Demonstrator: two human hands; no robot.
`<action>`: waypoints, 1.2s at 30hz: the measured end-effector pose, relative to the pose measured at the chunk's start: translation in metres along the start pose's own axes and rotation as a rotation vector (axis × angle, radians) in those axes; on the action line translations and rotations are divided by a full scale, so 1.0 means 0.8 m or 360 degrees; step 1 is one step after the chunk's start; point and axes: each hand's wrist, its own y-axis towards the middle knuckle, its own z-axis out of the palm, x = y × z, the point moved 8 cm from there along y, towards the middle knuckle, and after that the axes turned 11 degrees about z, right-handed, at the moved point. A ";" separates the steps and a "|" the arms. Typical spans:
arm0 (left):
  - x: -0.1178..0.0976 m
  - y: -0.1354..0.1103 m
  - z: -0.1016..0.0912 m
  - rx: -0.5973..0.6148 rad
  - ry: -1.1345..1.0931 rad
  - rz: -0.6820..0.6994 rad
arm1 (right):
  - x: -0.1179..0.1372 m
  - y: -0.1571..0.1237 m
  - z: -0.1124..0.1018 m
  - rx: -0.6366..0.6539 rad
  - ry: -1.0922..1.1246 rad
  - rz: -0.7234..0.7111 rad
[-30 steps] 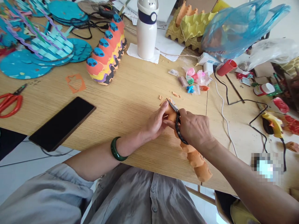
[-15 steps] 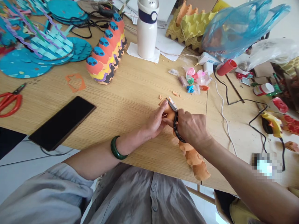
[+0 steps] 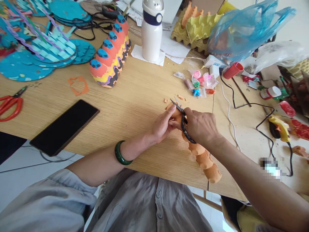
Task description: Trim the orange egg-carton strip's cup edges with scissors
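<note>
An orange egg-carton strip (image 3: pixel 204 160) with a row of rounded bumps slants from the table's front edge up to both hands. My left hand (image 3: pixel 162 125) grips its far end, thumb on top and fingers beneath. Dark-handled scissors (image 3: pixel 178 107) are in my right hand (image 3: pixel 201 126), fingers wrapped round the handles. Their blades are parted at the strip's far end, pointing up and left. Small orange scraps (image 3: pixel 180 97) lie just beyond the blades. The strip's middle is partly hidden behind my right hand.
Left lie a black phone (image 3: pixel 65 127), red-handled scissors (image 3: pixel 11 104) and a painted egg-carton caterpillar (image 3: pixel 109 53). A white bottle (image 3: pixel 151 35) stands at the back. Small clay packets (image 3: pixel 201 82), cables and a yellow glue gun (image 3: pixel 280 129) are to the right.
The scissors and my right hand have shifted slightly right, with the blades now wider apart. The near end of the orange strip has swung a little to the right.
</note>
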 end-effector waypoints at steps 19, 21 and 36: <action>0.014 0.003 -0.012 0.0080 0.0204 -0.0033 | -0.011 -0.006 0.007 0.0000 -0.0007 0.0073; 0.013 0.003 -0.010 0.0098 0.0206 -0.0024 | -0.013 -0.006 0.007 -0.0006 0.0008 0.0070; 0.012 0.005 -0.008 0.0186 0.0096 -0.0062 | -0.015 0.001 0.015 -0.0055 0.0085 0.0031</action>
